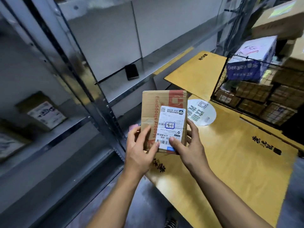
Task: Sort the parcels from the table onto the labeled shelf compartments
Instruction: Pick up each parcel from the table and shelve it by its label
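I hold a small brown cardboard parcel [150, 112] with red "Happy shopping" print and a white shipping label, in front of me over the edge of the yellow table [230, 162]. My left hand [139, 152] grips its lower left side, thumb on the face. At the lower right corner my right hand [189, 145] holds it, thumb on the label and fingers behind. The grey metal shelf [92, 89] stands to the left; a boxed parcel [44, 111] lies in one of its compartments.
A dark phone [132, 71] lies on a shelf board behind the parcel. A wire cage [256, 94] full of cartons stands at the right, with more boxes [278, 22] stacked above it. A round white sticker [202, 112] is on the table.
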`<state>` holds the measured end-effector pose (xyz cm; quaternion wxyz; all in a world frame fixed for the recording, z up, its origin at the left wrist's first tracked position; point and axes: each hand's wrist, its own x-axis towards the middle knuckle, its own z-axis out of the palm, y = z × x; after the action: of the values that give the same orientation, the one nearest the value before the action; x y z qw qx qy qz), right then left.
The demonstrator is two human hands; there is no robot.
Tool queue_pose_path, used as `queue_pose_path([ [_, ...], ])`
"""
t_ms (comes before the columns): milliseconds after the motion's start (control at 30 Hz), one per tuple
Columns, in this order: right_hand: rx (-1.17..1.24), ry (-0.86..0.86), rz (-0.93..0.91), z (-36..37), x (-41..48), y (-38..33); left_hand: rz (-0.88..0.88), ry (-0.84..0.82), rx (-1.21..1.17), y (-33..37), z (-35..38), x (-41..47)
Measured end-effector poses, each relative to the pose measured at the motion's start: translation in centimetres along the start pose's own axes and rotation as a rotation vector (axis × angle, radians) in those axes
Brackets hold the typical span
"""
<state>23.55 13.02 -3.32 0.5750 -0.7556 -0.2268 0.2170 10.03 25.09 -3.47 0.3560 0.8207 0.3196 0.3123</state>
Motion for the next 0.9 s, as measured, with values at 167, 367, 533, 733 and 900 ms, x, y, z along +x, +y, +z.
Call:
queue_pose_path([
  [167, 0.015, -0.125, -0.091, 5.6, -1.8, -2.3, -0.059, 0.136, 0.015, -2.1, -6.1, -2.8],
  [367, 0.148, -0.29, -0.178, 13.1, -6.5, -5.3, -0.09, 0.253, 0.079, -3.4, -15.8, -8.3],
  [533, 0.181, -0.42, -0.267, 19.6, -12.7, -8.4, -0.135, 0.375, 0.218, -4.3, -25.5, -14.1],
  [733, 0.18, -0.57, -0.392, 27.1, -20.9, -12.8, -0.288, 0.324, 0.663, -5.5, -38.2, -22.0],
  [900, 0.256, -0.654, -0.468, 32.9, -27.1, -18.2, -0.402, 0.253, 0.991, -4.6, -47.6, -28.6],
])
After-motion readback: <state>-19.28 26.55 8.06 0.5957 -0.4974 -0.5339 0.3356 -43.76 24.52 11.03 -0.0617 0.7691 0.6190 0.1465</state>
